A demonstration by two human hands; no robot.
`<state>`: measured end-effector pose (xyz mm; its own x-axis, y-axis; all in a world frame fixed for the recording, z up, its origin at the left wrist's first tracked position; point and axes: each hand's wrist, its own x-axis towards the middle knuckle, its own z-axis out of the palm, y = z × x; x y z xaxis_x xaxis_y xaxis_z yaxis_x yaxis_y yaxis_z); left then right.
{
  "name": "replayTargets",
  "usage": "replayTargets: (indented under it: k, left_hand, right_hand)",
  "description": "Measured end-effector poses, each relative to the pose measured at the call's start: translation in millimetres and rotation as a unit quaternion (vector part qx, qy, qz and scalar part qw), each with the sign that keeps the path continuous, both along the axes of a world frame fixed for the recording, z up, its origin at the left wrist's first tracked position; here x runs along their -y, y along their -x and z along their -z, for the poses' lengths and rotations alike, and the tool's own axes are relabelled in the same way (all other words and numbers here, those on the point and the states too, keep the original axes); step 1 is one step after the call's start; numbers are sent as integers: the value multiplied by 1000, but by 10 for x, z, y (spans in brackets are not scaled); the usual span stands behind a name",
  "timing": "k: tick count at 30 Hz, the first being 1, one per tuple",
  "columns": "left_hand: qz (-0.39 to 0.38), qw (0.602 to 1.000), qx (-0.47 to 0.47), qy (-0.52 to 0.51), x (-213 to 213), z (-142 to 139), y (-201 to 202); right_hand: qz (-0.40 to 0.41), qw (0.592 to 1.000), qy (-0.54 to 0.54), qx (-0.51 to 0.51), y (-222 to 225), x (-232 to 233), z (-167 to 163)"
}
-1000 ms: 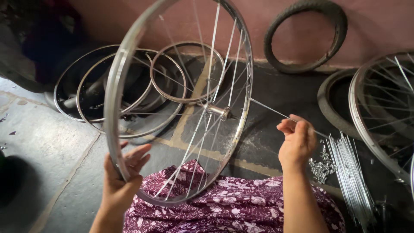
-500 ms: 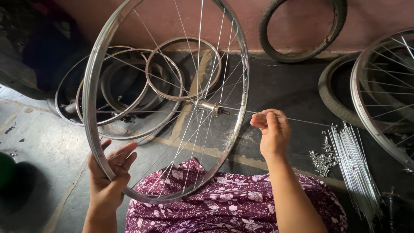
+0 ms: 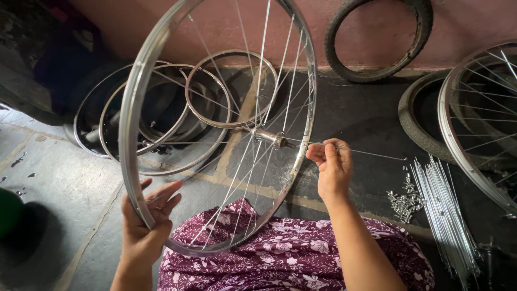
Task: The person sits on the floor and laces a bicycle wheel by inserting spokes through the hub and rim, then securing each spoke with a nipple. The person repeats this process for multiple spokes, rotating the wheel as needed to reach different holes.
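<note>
Black tyre (image 3: 377, 37), bare rims (image 3: 161, 118)

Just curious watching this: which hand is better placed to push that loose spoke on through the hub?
Probably the right hand: its fingers pinch the spoke beside the hub. The left hand grips the rim.

I am seeing the wheel rim (image 3: 137, 102) standing upright above the lap (image 3: 280, 258), with the left hand (image 3: 145, 226) sitting at its lower left edge. The hub (image 3: 267, 136) is lying at the wheel's middle, and the right hand (image 3: 331, 170) is sitting just right of it, touching a loose spoke (image 3: 371, 154) that is running out rightwards. Bare rims (image 3: 161, 113) are lying on the floor behind the wheel. A tyre (image 3: 377, 37) is leaning on the wall behind right. A spoke bundle (image 3: 444, 215) is lying at right, a nipple pile (image 3: 405, 200) just left of it.
</note>
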<state>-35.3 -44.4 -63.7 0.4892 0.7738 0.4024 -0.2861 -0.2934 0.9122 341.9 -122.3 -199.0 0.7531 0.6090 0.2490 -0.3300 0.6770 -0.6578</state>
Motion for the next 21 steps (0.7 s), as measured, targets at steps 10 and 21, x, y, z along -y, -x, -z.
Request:
replayTargets:
  k: [10, 21]
  left_hand:
    - [41, 999, 5, -22, 271, 58, -166]
    - [90, 978, 118, 147, -57, 84, -498]
  right_hand:
    - [-31, 998, 60, -7, 80, -169, 89]
    - [-134, 990, 47, -8, 29, -246, 106]
